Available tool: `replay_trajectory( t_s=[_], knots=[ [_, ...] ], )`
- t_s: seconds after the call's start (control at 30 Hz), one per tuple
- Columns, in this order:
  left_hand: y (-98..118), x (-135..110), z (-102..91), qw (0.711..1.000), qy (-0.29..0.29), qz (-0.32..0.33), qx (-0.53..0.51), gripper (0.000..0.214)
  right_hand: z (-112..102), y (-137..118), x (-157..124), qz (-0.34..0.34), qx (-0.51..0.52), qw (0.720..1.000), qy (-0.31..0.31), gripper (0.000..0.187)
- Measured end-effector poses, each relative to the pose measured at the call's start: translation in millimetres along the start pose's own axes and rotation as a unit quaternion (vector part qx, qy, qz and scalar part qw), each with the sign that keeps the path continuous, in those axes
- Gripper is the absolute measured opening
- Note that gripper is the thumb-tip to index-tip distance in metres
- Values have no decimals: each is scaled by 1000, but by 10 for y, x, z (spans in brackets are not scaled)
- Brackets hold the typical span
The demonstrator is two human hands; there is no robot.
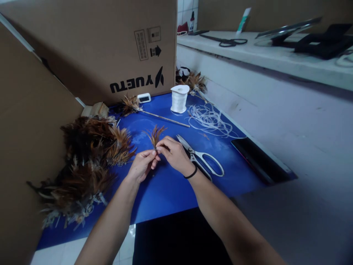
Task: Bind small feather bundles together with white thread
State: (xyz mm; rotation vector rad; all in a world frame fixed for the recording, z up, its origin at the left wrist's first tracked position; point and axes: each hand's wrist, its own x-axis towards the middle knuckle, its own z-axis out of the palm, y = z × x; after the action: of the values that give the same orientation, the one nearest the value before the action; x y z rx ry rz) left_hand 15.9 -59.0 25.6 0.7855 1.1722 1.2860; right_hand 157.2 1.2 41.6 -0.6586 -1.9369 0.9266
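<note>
Between my two hands is a small bunch of brown feathers, its tips fanning upward and away from me. My left hand pinches the base of the bunch between thumb and fingers. From the other side, the fingertips of my right hand close on the same base. The stems there are mostly hidden by fingers. A pair of scissors with pale handles lies just beyond my right wrist. A large heap of brown and black feathers lies on the left side of the blue table.
A feather-tipped stick, a small white digital display and a white ribbon spool stand or lie farther back. Loose translucent strips and a phone-like black slab are to the right. A big cardboard box blocks the back.
</note>
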Motion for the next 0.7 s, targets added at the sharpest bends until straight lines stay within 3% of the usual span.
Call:
replay_trajectory(
  t_s=[0.17,0.37,0.57,0.7],
  knots=[
    [-2,5,-21,1000,-11,-5,-4,28,17,49,6,34,42,999,3,7],
    [2,-5,-19,1000,-20,-3,-10,27,33,112,27,110,133,984,51,7],
    [16,-6,-30,1000,-21,17,-9,29,17,113,23,185,261,947,-40,26],
    [14,21,-77,997,15,73,29,26,12,110,25,194,263,945,-2,30]
  ],
)
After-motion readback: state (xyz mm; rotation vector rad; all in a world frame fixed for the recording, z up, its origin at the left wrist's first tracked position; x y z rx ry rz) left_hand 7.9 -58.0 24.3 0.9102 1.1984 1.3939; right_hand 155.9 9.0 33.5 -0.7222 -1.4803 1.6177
